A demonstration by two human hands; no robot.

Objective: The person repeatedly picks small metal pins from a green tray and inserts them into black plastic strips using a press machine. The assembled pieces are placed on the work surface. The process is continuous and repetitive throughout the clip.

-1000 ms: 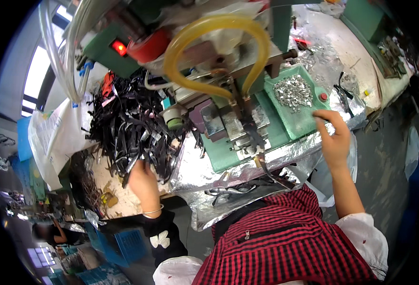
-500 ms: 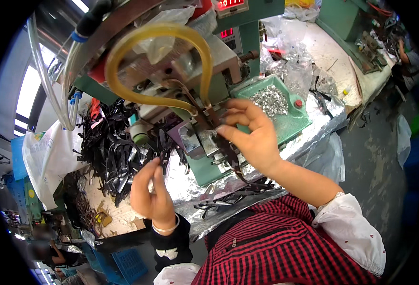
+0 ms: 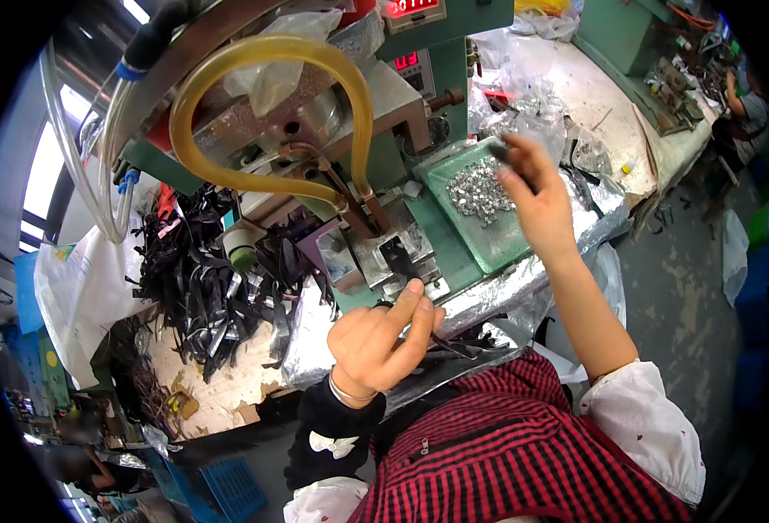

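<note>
My left hand (image 3: 376,344) is at the front of the metal die (image 3: 415,240) of a green bench press. Its thumb and forefinger are pinched on the end of a black strap (image 3: 395,256) that lies in the die. My right hand (image 3: 541,205) is raised over the green tray (image 3: 498,253), to the right of the press. Its fingertips are smeared by motion, with a dark patch beside them, and I cannot make out whether they hold anything. Small silvery metal pieces (image 3: 480,192) are heaped in the tray. Two copper-coloured bars (image 3: 363,213) stand just behind the strap.
A looped yellow hose (image 3: 184,113) arches over the press. Black straps (image 3: 206,279) are piled to its left, beside a white bag (image 3: 88,288). Foil (image 3: 480,301) covers the bench's front edge. Clear plastic bags (image 3: 533,113) lie behind the tray. Other people sit at the far edges.
My right hand has left the die and moved right, over the tray. My left hand has come from the strap pile to the die's front and pinched the strap. The view shifted slightly.
</note>
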